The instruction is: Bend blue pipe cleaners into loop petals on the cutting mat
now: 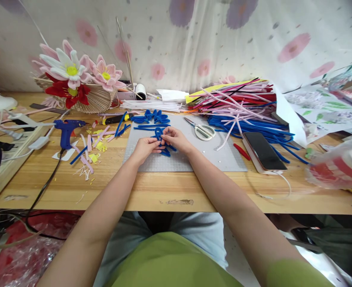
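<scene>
Over the grey cutting mat (223, 157), my left hand (146, 149) and my right hand (176, 138) meet, both closed on one blue pipe cleaner (158, 133) bent into a loop. My fingers hide part of it. Below and beside the fingers, more bent blue pieces show, and I cannot tell which are joined to the held one. Just behind my hands lie straight blue pipe cleaners (147, 127) and several blue pieces shaped into looped petals (156, 116). Scissors (204, 130) with pale handles rest on the mat to the right of my hands.
A blue glue gun (66, 131) stands left among cables and pipe cleaner scraps (93, 147). Fuzzy flowers (71, 71) and a fan are behind it. Bundled pipe cleaners (247, 123), a phone (264, 149), a red tool (242, 151) and a plastic-covered cup (340, 167) are right.
</scene>
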`<state>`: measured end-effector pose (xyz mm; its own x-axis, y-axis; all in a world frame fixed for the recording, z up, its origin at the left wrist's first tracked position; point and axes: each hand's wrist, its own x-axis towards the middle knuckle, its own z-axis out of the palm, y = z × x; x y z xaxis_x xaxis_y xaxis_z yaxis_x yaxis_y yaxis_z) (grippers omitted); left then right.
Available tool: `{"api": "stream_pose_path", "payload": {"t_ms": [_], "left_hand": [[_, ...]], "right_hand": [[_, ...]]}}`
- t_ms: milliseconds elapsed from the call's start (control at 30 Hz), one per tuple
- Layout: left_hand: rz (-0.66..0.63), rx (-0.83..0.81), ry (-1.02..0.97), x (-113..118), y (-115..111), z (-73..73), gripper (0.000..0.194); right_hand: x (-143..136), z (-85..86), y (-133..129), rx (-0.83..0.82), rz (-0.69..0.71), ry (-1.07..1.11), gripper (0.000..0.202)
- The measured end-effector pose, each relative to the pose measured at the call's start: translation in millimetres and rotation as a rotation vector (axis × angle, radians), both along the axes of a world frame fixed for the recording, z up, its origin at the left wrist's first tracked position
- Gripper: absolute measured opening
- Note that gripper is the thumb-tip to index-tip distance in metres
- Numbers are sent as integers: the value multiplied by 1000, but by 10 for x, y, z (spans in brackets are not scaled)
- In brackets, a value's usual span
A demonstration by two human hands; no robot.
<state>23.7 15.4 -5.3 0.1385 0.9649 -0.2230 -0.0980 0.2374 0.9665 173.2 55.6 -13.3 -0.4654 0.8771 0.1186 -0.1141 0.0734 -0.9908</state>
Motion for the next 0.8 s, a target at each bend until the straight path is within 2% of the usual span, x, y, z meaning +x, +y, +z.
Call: {"api": "stream_pose_path", "payload": {"t_ms": [200,333,533,700,800], "left_hand": [[-7,-4,41,4,-11,16,12],[-3,-17,53,12,-19,36,8],[-74,-104,-60,6,-43,113,4],[-136,-183,-123,32,-63,130,6],[-170,-201,-124,56,-70,109,6]], "right_hand": [[-17,25,-27,45,18,0,28],[-19,24,-29,37,30,-5,29],[56,17,-2,-133,-9,151,27],[97,39,-7,-247,121,294,34],[90,30,0,-273,112,309,29]]}}
